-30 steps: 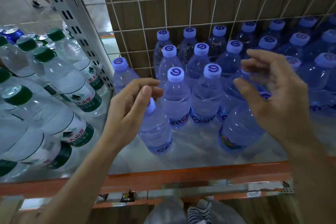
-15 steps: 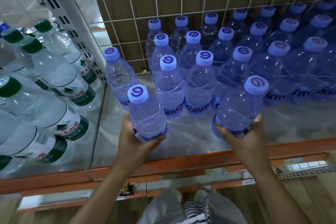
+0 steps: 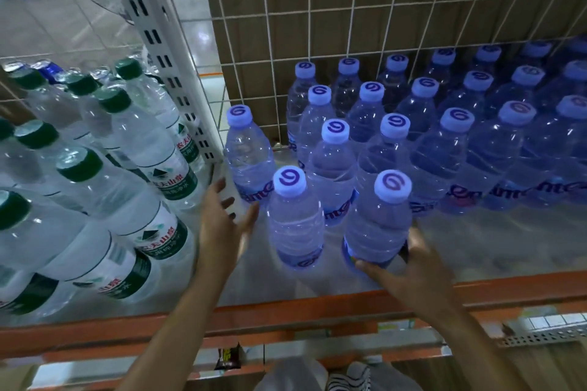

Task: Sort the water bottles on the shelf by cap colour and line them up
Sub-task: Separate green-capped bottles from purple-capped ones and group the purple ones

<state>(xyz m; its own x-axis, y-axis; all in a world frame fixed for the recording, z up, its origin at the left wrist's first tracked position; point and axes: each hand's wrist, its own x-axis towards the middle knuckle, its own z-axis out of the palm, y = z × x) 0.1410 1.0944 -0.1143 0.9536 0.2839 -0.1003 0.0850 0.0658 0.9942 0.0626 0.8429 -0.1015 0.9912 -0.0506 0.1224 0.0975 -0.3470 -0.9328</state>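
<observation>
Several blue-capped bottles (image 3: pixel 425 124) stand in rows on the shelf's right part. Two more stand in front: a front left blue bottle (image 3: pixel 297 222) and a front right blue bottle (image 3: pixel 378 225). My right hand (image 3: pixel 409 273) holds the base of the front right bottle with fingers and thumb round it. My left hand (image 3: pixel 222 222) is spread, fingers straight, just left of the front left bottle and apart from it, below a lone blue bottle (image 3: pixel 247 155) by the upright. Several green-capped bottles (image 3: pixel 136 149) fill the left bay.
A white perforated upright (image 3: pixel 158 41) divides the two bays. A white wire grid (image 3: pixel 349 9) over wood backs the blue bottles. The orange shelf front rail (image 3: pixel 286 311) runs along the near edge. A bare strip of shelf surface lies right of my right hand.
My left hand has let go of the front left bottle and moved left with fingers spread. The right bottle has shifted left beside it, still held. The camera has dropped closer.
</observation>
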